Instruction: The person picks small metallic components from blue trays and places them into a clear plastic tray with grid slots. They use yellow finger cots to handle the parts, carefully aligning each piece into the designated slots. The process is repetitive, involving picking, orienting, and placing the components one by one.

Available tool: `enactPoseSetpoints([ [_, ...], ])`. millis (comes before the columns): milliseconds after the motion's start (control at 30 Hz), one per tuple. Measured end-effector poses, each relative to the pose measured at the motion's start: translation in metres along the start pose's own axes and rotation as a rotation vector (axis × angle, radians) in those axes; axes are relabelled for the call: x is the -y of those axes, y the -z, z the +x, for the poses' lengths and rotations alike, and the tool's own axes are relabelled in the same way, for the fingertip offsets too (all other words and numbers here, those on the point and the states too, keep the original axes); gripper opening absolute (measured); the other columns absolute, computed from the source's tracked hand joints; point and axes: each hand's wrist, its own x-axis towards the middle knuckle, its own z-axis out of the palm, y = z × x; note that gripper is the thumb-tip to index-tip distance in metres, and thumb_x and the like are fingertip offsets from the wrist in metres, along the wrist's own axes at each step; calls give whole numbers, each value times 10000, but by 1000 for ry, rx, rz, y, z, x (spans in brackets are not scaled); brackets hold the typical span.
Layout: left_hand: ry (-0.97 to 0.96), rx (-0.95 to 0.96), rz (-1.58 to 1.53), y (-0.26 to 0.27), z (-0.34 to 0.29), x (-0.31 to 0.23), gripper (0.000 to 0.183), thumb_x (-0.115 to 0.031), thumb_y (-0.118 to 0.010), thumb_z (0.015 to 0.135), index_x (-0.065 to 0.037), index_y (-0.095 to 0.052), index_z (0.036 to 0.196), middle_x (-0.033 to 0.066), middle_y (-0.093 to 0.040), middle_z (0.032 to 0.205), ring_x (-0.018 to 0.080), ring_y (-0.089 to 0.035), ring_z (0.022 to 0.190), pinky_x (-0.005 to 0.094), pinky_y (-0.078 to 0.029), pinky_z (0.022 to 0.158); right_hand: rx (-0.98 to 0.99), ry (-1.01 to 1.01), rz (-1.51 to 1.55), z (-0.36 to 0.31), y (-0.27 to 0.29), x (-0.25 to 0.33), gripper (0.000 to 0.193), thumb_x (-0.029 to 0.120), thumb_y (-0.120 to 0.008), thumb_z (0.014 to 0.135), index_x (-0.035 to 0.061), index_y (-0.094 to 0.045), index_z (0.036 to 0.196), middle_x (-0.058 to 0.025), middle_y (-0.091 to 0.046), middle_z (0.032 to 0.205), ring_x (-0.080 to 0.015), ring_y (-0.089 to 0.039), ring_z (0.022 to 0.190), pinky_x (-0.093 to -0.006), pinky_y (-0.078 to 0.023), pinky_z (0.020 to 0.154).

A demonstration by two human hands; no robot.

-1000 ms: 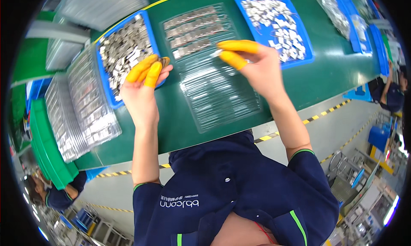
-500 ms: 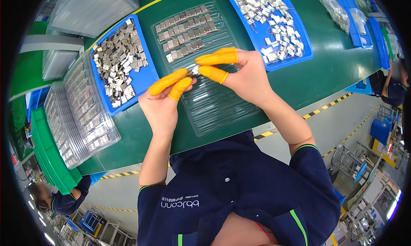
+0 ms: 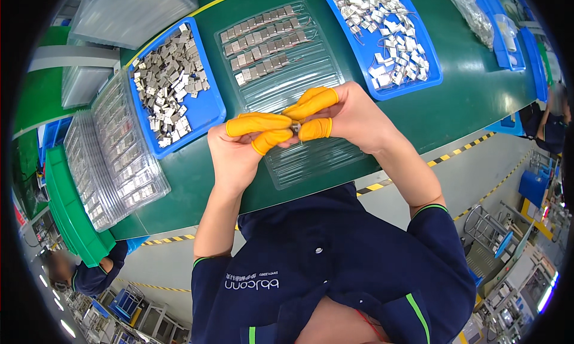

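My two hands meet over the near part of a clear plastic tray (image 3: 317, 170), fingertips sheathed in yellow finger cots. Pinched in my left hand (image 3: 239, 149) is a small metal housing (image 3: 295, 128), mostly covered by the fingers. My right hand (image 3: 341, 116) is closed against the same spot, on a small white connector that the fingers now hide. Beyond the hands, several rows of metal housings (image 3: 263, 48), some with thin wires, lie in the tray's far slots.
A blue bin (image 3: 216, 113) of loose metal housings stands left; another blue bin (image 3: 382, 94) of white wired connectors stands right. Stacked filled clear trays (image 3: 119, 158) and a green bin (image 3: 75, 215) sit at far left. Other people (image 3: 98, 275) are at both sides.
Both hands have come nearer to me and slightly right, drawing closer together. The white piece seen between the fingertips is now mostly covered, with a metal part showing.
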Motion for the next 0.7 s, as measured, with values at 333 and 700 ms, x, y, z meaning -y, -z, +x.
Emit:
enactPoseSetpoints([
  [333,35,-74,62,-4,10,13,208,-141,-517,942,49,-603,949,117,-662,827,150,-639,704,238,-498,663,-335,901,-1195,7,1,-8,287,77,-736,663,74,-700,948,-42,-661,922,-218,-620,884,-377,-441,911],
  [700,34,5,144,-4,11,13,177,-148,-493,952,12,-568,959,45,-604,790,84,-546,694,208,-437,640,-266,925,-1059,14,6,-11,263,14,-717,668,42,-659,923,-75,-635,881,-283,-603,918,-366,-493,838],
])
